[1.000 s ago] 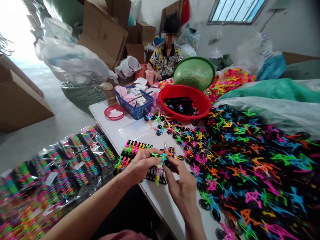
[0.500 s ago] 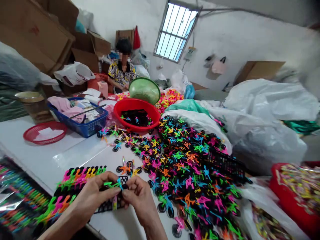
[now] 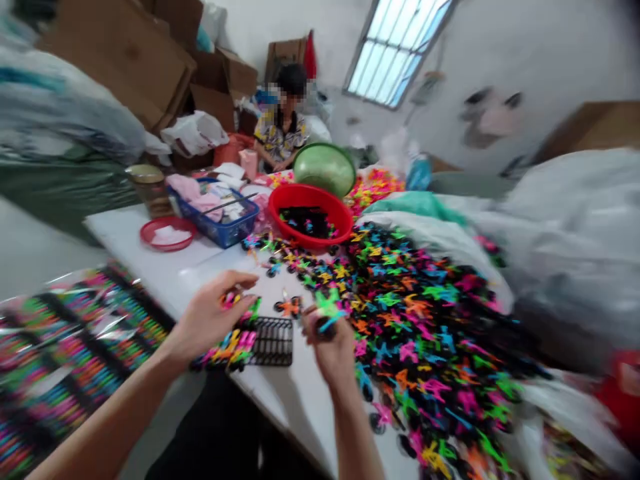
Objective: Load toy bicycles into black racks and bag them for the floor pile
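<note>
My right hand (image 3: 327, 350) is closed round a green and blue toy bicycle (image 3: 329, 307) with black wheels, right of the black rack. Over the rack's filled left part, my left hand (image 3: 217, 307) has its thumb and fingers apart, close to the bright toy bicycles (image 3: 235, 345) there. Bare slots of the black plastic rack (image 3: 273, 341) show between my hands. An orange toy bicycle (image 3: 289, 307) lies just behind the rack. To the right spreads a big heap of toy bicycles (image 3: 415, 347) in many colours. Motion blurs some detail.
Behind the heap stand a red basin (image 3: 345, 230) and a green basin (image 3: 325, 167). A blue basket (image 3: 220, 230) and a red tray (image 3: 147, 233) are at the left back. Wrapped packs (image 3: 75, 353) lie left. A person (image 3: 280, 137) sits across the table.
My hands have parted. The left has moved onto the rack's filled rows, while the right holds the green and blue toy bicycle further right. The view has swung left.
</note>
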The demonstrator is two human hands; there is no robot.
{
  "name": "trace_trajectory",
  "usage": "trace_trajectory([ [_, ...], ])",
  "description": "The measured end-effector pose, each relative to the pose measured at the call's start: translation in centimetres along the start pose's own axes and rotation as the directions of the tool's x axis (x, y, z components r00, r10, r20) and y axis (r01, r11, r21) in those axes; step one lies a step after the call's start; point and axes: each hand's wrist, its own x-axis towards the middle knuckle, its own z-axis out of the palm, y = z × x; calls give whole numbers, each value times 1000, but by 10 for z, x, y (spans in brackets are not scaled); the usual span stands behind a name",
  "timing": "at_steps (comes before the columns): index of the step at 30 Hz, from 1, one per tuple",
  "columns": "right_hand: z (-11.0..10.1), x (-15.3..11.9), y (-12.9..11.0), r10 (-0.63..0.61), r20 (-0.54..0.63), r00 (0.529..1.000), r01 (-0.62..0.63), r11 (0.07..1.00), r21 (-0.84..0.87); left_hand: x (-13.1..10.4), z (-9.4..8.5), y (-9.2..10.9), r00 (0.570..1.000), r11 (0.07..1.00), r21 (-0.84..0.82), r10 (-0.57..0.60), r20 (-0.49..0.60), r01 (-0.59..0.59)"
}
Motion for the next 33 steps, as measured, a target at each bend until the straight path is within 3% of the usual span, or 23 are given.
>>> trace_trajectory([
  [1, 7, 3, 11, 36, 24, 999, -37, 997, 62, 4, 2, -6, 997, 989, 126, 75, 21, -77],
  [2, 18, 4, 23, 85, 84, 993, -96, 986, 138, 6, 7, -13, 984, 960, 229, 137, 111, -160],
  [5, 59, -5, 61, 226, 257, 939, -282, 938, 203, 6, 28, -36, 917, 855, 403, 184, 354, -327],
  [8, 91, -16, 82, 313, 320, 894, -384, 904, 188, 2, 40, -47, 911, 820, 457, 176, 372, -345],
  [11, 104, -13, 87, 207, 358, 911, -297, 929, 220, 2, 40, -46, 930, 845, 440, 165, 328, -305],
  [14, 110, -10, 87, 9, 391, 920, -86, 980, 179, 3, 36, -43, 943, 884, 388, 149, 297, -261],
  [17, 112, -11, 84, -46, 444, 895, 20, 998, 62, 4, 37, -43, 926, 885, 353, 187, 327, -303],
  [21, 111, -4, 78, -25, 508, 861, 73, 995, -74, 5, 43, -48, 940, 852, 433, 179, 290, -296],
  [25, 91, 32, 82, -3, 636, 772, -15, 1000, 24, 3, 43, -54, 940, 840, 446, 196, 281, -308],
  [27, 82, 57, 86, 106, 580, 807, -63, 994, -94, 0, 41, -55, 931, 832, 440, 225, 288, -337],
  [29, 82, 81, 86, 222, 457, 861, -64, 940, -335, -4, 38, -55, 925, 826, 439, 238, 297, -354],
  [31, 88, 100, 82, 256, 434, 864, -24, 882, -471, -6, 36, -55, 920, 825, 433, 244, 308, -363],
  [33, 93, 110, 76, 215, 481, 850, 29, 893, -449, -6, 35, -55, 917, 830, 419, 248, 313, -367],
])
